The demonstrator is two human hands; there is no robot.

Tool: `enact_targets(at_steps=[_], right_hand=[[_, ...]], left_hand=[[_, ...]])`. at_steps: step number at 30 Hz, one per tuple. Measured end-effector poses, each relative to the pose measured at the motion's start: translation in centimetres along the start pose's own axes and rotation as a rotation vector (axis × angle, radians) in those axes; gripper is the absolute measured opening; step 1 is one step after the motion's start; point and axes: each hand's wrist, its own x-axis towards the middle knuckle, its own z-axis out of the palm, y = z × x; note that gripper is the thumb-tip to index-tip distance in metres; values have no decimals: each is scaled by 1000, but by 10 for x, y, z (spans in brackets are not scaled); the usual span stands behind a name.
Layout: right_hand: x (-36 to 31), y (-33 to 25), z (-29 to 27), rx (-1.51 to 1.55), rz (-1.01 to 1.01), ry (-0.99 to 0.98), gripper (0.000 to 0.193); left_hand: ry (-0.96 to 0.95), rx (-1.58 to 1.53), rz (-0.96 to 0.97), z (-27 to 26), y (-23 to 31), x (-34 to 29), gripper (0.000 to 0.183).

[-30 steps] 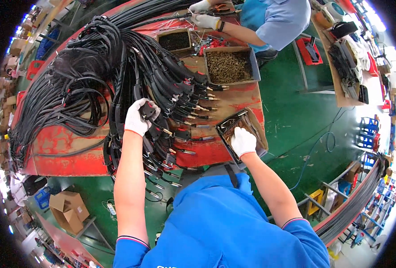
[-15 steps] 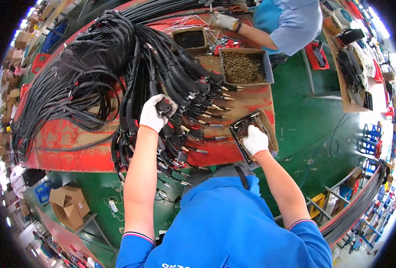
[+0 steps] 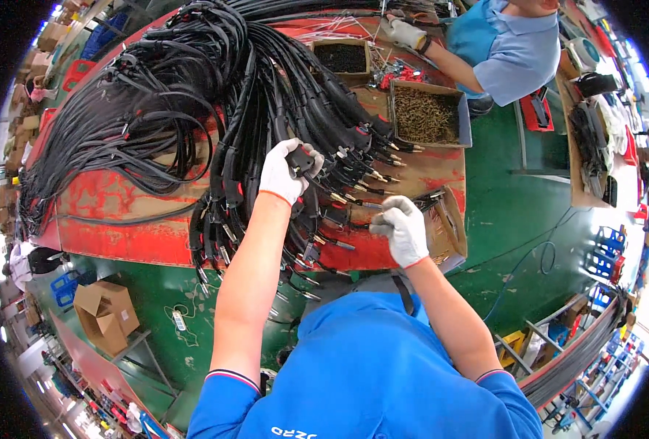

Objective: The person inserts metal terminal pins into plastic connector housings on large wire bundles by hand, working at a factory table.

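My left hand (image 3: pixel 285 173), in a white glove, is closed around a black plastic cable end piece (image 3: pixel 300 162) within a large bundle of black cables (image 3: pixel 306 91). Several cables end in brass or silver tips, fanned toward me and to the right. My right hand (image 3: pixel 405 233), also gloved, is raised just left of a shallow cardboard box (image 3: pixel 454 245) with dark metal parts in it. Its thumb and fingers are pressed together near the cable tips; whatever they hold is too small to make out.
The red worktable (image 3: pixel 134 245) has worn paint. An open box of small brass parts (image 3: pixel 427 115) and a box of black pieces (image 3: pixel 340 58) stand farther back. At the far right, a co-worker's gloved hand (image 3: pixel 405 34) reaches over the table. A carton (image 3: pixel 105 318) sits at lower left.
My right hand has come up out of the cardboard box and moved left toward the cable tips. My left hand keeps its hold on the black end piece. The whole view has shifted slightly.
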Motion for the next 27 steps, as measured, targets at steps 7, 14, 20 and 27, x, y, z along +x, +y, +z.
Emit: enact_targets(at_steps=[7, 14, 20, 27], right_hand=[[22, 2, 33, 170, -62, -7, 16], [18, -1, 47, 227, -141, 16, 18], [13, -1, 53, 210, -173, 36, 20], [15, 7, 52, 130, -252, 61, 20]], left_hand=[[2, -152, -37, 25, -11, 1, 10], [-12, -222, -26, 32, -10, 0, 14], [-19, -236, -22, 33, -12, -2, 13], [2, -238, -29, 36, -11, -1, 12]])
